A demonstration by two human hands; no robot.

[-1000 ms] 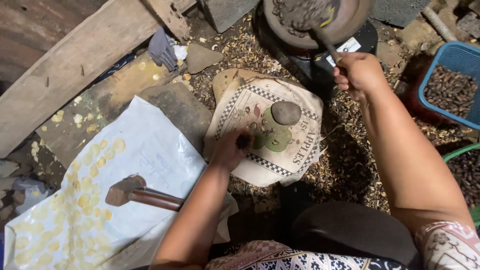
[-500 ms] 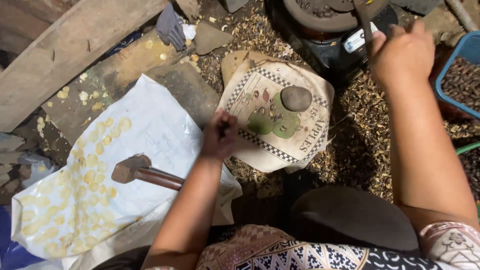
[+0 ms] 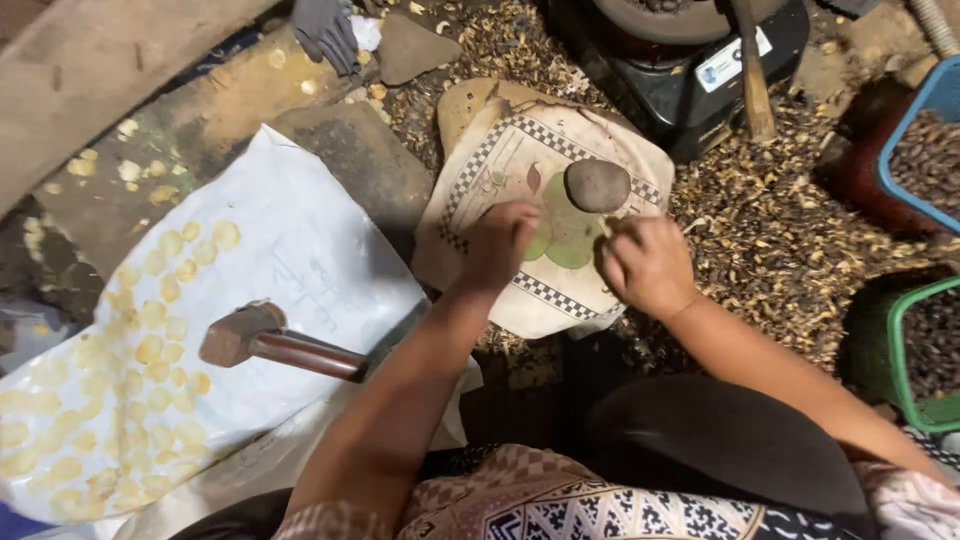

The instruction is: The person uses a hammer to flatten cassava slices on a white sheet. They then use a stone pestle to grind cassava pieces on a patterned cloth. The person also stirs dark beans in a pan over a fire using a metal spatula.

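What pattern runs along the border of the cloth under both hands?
A black-and-white checkered band borders the cream cloth, with green leaf shapes in the middle; head view shows it.

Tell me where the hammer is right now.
In the head view, the hammer lies on the white sheet, left of the left hand, among flattened yellow discs.

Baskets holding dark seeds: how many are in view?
2, both at the right edge and cut off by the frame: a blue basket at the upper right and a green basket below it, beside the person's right arm. More may lie outside the picture.
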